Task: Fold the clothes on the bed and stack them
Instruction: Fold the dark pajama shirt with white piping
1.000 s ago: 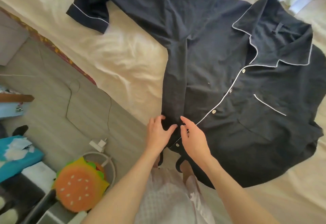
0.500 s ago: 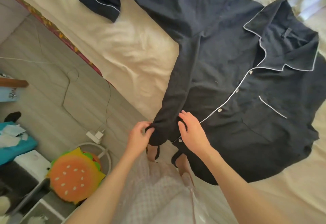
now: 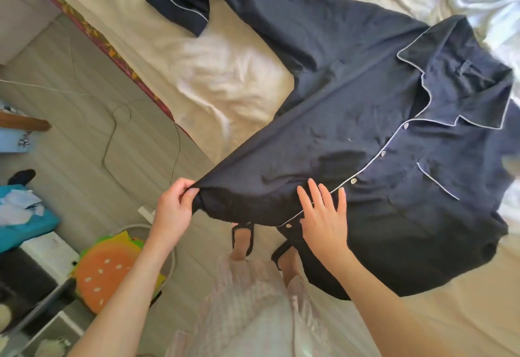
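At the bed's near edge: I see the navy pyjama shirt [image 3: 365,137] spread unfolded.
Left hand [image 3: 173,210]: fingers pinch the hem corner.
Right hand [image 3: 323,216]: fingers flat on the placket.
Progress: nothing folded or stacked.

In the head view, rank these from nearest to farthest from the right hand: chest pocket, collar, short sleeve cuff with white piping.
Measured from the right hand, flat on the shirt's placket:
1. Chest pocket, just right of the hand on the shirt front.
2. Collar, up and right, near the top of the shirt.
3. Sleeve cuff, far upper left, lying on the sheet.
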Tool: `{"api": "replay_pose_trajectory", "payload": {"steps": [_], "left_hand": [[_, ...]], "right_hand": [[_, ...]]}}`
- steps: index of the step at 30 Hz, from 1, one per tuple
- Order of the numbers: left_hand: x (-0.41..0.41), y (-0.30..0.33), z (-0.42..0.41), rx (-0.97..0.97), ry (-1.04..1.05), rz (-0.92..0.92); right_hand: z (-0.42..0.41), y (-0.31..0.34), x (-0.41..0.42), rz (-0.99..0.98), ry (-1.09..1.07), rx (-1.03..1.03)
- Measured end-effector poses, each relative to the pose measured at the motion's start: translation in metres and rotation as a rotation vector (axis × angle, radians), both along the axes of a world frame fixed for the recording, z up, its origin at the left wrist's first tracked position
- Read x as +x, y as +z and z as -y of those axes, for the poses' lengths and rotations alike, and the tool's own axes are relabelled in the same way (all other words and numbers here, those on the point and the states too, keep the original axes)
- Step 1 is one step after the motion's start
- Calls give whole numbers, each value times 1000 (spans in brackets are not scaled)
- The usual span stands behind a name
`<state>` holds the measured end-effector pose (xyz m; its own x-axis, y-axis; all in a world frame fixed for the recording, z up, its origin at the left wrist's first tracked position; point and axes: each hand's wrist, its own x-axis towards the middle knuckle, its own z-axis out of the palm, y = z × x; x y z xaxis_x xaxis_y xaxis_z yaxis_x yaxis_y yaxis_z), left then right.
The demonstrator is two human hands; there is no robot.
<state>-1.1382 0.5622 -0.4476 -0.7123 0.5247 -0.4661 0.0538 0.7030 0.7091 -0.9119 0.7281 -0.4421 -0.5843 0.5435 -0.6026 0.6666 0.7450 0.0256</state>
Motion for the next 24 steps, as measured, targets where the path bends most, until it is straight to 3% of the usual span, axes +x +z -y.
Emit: {"api": "replay_pose_trajectory", "payload": {"steps": [5, 12, 18, 21, 24], "left_hand": [[-23, 6, -6, 39, -106, -49], [-37, 9, 3, -27, -101, 68], [-35, -2, 9, -276, -278, 48], [-33, -7, -7, -438, -441, 154], [-37, -4, -47, -384, -428, 123]], "right_hand": [[-12, -2, 3, 17, 36, 74], [-21, 1, 10, 37, 48, 15], [-19, 14, 20, 138, 98, -81], [-35, 16, 15, 254, 108, -98], [-46, 16, 5, 242, 102, -102]]}}
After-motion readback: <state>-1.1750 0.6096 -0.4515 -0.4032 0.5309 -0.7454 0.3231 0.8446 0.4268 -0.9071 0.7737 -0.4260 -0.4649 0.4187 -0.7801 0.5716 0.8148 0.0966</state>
